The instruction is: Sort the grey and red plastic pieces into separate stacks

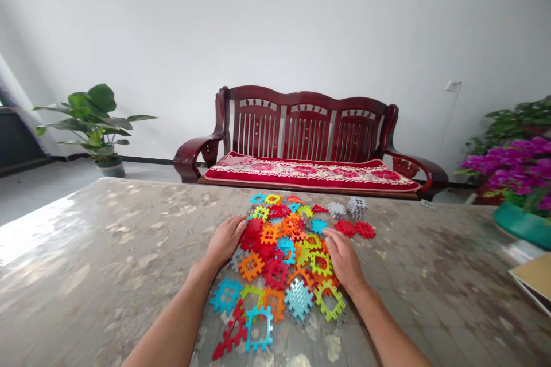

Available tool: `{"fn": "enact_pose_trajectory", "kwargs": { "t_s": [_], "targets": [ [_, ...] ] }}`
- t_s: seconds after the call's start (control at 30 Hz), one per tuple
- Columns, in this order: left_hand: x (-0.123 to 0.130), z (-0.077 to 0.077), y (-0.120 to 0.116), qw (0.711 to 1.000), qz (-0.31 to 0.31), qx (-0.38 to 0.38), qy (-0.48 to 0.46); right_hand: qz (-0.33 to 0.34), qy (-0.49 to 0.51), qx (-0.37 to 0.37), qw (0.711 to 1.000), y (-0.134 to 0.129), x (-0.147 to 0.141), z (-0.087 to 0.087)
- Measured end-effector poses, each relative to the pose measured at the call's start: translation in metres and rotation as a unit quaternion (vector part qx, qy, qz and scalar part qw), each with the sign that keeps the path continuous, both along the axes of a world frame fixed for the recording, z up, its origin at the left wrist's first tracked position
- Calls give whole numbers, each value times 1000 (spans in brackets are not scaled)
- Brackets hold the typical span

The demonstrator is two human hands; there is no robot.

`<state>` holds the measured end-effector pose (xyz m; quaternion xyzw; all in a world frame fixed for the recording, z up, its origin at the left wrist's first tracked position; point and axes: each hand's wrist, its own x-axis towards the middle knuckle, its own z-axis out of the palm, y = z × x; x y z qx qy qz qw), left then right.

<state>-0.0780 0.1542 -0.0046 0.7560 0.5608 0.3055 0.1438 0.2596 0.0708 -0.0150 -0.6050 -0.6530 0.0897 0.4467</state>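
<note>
A loose heap of interlocking plastic building tiles with toothed edges, in red, orange, blue, lime and grey, lies in the middle of the table. My left hand [224, 239] rests along its left side, fingers stretched out, touching or very near the red tiles [251, 235]. On the opposite side my right hand [344, 259] lies with fingers extended beside a lime tile [321, 264]. Neither hand appears to grip a piece. Nearest me are a blue square frame [259, 328], a red triangular tile [232, 332] and a light-blue brick-patterned tile [299, 299].
Behind the heap stand a stack of grey tiles [357, 207] and two red tiles [365, 230]. The patterned table [129, 264] reaches toward a wooden bench [305, 126] by the wall. At right are a flower pot [523, 225] and a flat box [534, 278].
</note>
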Motion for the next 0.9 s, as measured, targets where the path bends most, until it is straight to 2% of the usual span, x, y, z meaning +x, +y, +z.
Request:
{"fn": "enact_pose_trajectory", "kwargs": {
  "t_s": [0.23, 0.43, 0.57, 0.7, 0.8, 0.9],
  "targets": [
    [-1, -8, 8, 997, 6, 19, 69, 51, -54, -50, 996, -5, -7, 8],
    [-1, -7, 9, 997, 3, 13, 71, 13, -78, -11, 997, -3, -11, 14],
    [-3, -7, 11, 998, 3, 13, 63, 43, -139, -4, 989, 10, -21, 29],
    [-5, -9, 15, 1000, -3, 10, 28, 78, -234, -7, 969, 30, -29, 43],
    [-7, -10, 17, 1000, -5, 5, 10, 76, -279, -23, 957, 43, -30, 47],
    [-7, -9, 16, 1000, -2, 3, 8, 107, -294, -36, 949, 51, -30, 48]
  ]
}}
